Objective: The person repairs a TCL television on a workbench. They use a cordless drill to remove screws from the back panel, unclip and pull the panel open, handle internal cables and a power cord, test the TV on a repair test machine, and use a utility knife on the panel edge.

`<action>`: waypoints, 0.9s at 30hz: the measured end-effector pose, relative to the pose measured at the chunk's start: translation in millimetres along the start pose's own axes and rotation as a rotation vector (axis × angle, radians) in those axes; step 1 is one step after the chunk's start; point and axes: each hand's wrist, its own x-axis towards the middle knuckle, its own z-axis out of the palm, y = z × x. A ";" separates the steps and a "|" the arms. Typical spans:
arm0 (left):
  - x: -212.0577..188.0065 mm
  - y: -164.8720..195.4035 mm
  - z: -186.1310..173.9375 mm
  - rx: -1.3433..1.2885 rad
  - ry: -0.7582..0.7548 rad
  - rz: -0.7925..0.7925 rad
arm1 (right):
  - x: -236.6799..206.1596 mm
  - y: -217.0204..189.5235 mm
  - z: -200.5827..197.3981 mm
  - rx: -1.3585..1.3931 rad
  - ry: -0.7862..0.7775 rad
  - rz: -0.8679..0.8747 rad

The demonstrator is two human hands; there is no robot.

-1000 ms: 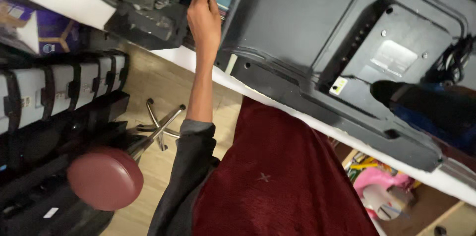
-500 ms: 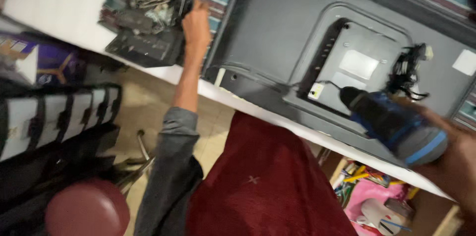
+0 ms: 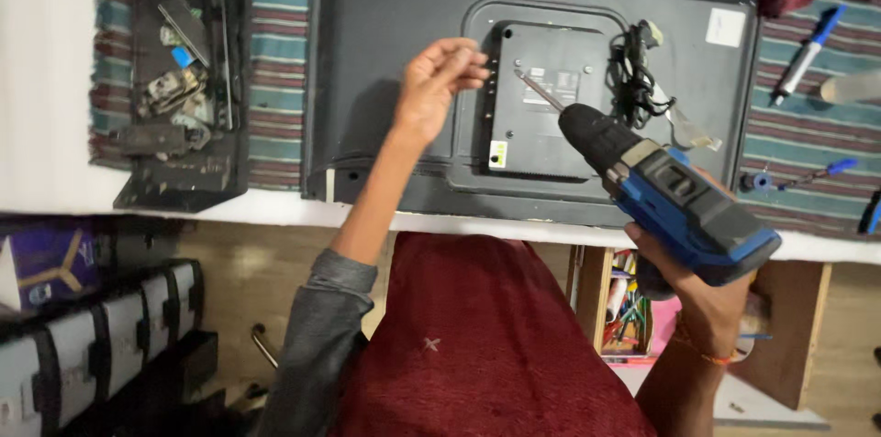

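Observation:
A black flat-screen television (image 3: 385,51) lies face down on a striped cloth (image 3: 275,51). My left hand (image 3: 436,84) hovers over its back, just left of the raised centre panel (image 3: 541,125). The fingertips are pinched together, and I cannot make out anything small between them. My right hand (image 3: 707,299) grips a blue and black cordless drill (image 3: 679,198). The drill's long bit slants up to the left, with its tip on the upper part of the centre panel. A coiled black cable (image 3: 633,70) lies on the panel's right side.
A black tray of circuit parts and scrap (image 3: 179,79) sits left of the television. A blue marker (image 3: 808,51) and a small blue screwdriver (image 3: 798,180) lie on the cloth at the right. A drawer of tools (image 3: 629,308) is open under the table edge. Black and white boxes (image 3: 92,336) stand at the lower left.
My left hand has moved right, from the edge by the parts tray to over the television's back. My right hand has brought the drill up and set its bit on the centre panel.

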 end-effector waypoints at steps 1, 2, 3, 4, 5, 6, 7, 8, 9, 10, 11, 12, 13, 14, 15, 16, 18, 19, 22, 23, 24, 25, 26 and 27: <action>1.0 -6.1 14.8 -0.019 -0.037 -0.059 | -2.5 2.7 -1.8 0.043 0.032 0.023; -0.8 -12.0 25.4 -0.034 -0.070 -0.085 | -5.9 5.5 -4.2 0.054 0.055 0.055; -2.2 -17.5 33.7 -0.050 -0.102 -0.109 | -7.9 8.3 -6.4 0.065 0.077 0.086; -3.4 -22.3 38.9 -0.066 -0.131 -0.134 | -10.6 11.1 -8.7 0.077 0.097 0.117; -3.9 -26.4 41.9 -0.067 -0.143 -0.161 | -12.4 13.9 -11.0 0.063 0.106 0.088; -5.3 -30.4 43.1 -0.067 -0.151 -0.189 | -14.3 16.6 -13.3 0.052 0.113 0.061; -6.1 -34.0 42.9 -0.066 -0.159 -0.215 | -16.1 19.5 -15.0 0.040 0.118 0.034; -6.1 -37.1 42.3 -0.069 -0.160 -0.230 | -17.4 22.3 -16.7 0.072 0.135 0.041; -6.3 -39.7 41.3 -0.074 -0.159 -0.246 | -19.3 24.7 -18.5 0.103 0.150 0.051; -6.0 -41.9 40.6 -0.080 -0.157 -0.263 | -20.3 27.0 -20.0 0.132 0.166 0.061; -6.2 -43.2 39.5 -0.107 -0.164 -0.276 | -21.8 29.2 -21.3 0.124 0.163 0.054; -5.3 -44.0 39.5 -0.135 -0.171 -0.282 | -21.9 31.3 -22.8 0.115 0.155 0.041; -5.8 -44.5 39.6 -0.165 -0.175 -0.291 | -22.2 33.1 -23.7 0.105 0.147 0.033; -5.5 -44.4 40.4 -0.205 -0.181 -0.302 | -21.3 34.9 -24.2 0.098 0.150 0.036; -6.4 -44.5 41.8 -0.246 -0.184 -0.315 | -20.4 36.2 -24.6 0.091 0.152 0.043; -7.0 -44.1 43.4 -0.287 -0.189 -0.325 | -19.0 37.2 -24.4 0.082 0.154 0.046; -9.1 -43.4 47.4 -0.302 -0.230 -0.314 | -16.0 37.2 -23.8 0.029 0.096 0.031; -9.7 -42.6 49.0 -0.308 -0.251 -0.306 | -14.1 36.3 -22.8 0.004 0.065 0.021; -11.4 -40.2 51.3 -0.281 -0.207 -0.290 | -10.5 30.4 -18.0 0.034 0.073 0.077; -11.3 -39.1 50.7 -0.274 -0.199 -0.282 | -9.2 27.5 -16.6 0.018 0.058 0.073; -10.7 -38.1 49.9 -0.266 -0.193 -0.272 | -7.8 24.5 -14.9 0.003 0.042 0.066; -10.0 -37.4 48.7 -0.257 -0.186 -0.262 | -6.3 21.9 -13.0 -0.013 0.026 0.060; -9.2 -36.8 47.3 -0.258 -0.185 -0.263 | -4.8 19.0 -11.5 -0.007 0.021 0.060; -8.5 -36.6 45.9 -0.257 -0.185 -0.265 | -3.7 16.9 -9.2 0.000 0.017 0.060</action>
